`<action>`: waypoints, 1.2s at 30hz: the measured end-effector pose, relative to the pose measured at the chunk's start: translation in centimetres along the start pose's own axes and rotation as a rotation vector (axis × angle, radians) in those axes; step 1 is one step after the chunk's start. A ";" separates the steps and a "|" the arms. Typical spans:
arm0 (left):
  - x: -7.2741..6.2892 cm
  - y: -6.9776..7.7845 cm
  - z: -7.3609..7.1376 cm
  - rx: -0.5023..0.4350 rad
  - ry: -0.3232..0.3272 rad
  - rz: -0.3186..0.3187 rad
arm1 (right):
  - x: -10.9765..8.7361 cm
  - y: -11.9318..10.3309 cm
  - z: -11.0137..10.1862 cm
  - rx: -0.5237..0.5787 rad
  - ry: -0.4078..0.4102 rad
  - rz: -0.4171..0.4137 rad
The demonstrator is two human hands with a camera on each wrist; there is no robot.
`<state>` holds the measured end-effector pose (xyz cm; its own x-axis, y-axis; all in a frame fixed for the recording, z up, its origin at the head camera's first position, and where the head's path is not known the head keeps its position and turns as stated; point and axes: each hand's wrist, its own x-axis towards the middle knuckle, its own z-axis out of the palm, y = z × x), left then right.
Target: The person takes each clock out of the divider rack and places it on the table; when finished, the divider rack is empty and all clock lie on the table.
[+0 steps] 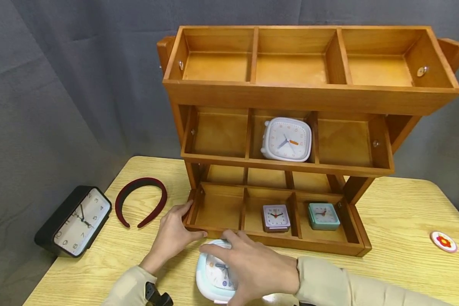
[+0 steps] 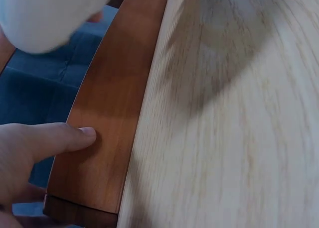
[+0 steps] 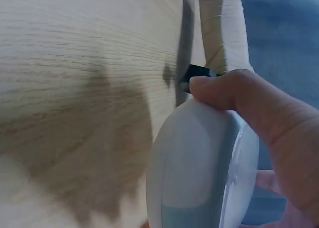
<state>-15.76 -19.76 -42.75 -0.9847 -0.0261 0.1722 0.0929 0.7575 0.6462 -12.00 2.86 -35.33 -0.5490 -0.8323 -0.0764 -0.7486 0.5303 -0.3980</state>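
My right hand (image 1: 258, 263) grips a white and light-blue alarm clock (image 1: 205, 278) with a rounded square shape, in front of the wooden rack (image 1: 309, 97). In the right wrist view the thumb presses the edge of this clock (image 3: 192, 158), which is held above the table; part of its dial is hidden by the hand in the head view. My left hand (image 1: 172, 233) holds the front left corner of the rack's bottom tray (image 1: 221, 233). Its thumb lies on the front board (image 2: 112, 93), and the other fingers are at the tray's left side.
A white clock (image 1: 287, 140) stands in the middle tier's centre compartment. Below are a lilac clock (image 1: 276, 217) and a teal clock (image 1: 324, 215). On the table lie a black clock (image 1: 76, 223), a dark red headband (image 1: 161, 208) and a flower-patterned disc (image 1: 443, 241).
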 end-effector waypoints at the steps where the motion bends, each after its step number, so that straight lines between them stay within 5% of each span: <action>1: 0.0 0.0 0.0 0.000 -0.001 -0.001 | 0.2 0.1 0.2 -0.001 -0.007 0.004; 8: 0.2 0.3 0.3 -0.008 -0.004 0.003 | 1.2 0.4 2.5 -0.052 -0.043 0.060; 14: 0.1 0.4 0.5 -0.026 -0.017 -0.003 | 1.5 0.6 4.1 -0.107 -0.003 0.026; 27: 0.2 0.5 -0.2 -0.011 -0.013 0.004 | 1.8 0.4 4.5 -0.154 -0.032 0.083; 36: 0.0 0.0 -0.3 0.004 -0.022 0.007 | -1.7 1.0 2.8 0.020 0.063 0.146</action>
<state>-15.67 -19.90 -42.51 -0.9871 -0.0065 0.1600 0.0991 0.7601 0.6423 -10.79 4.36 -38.16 -0.6738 -0.7348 -0.0777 -0.6520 0.6407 -0.4055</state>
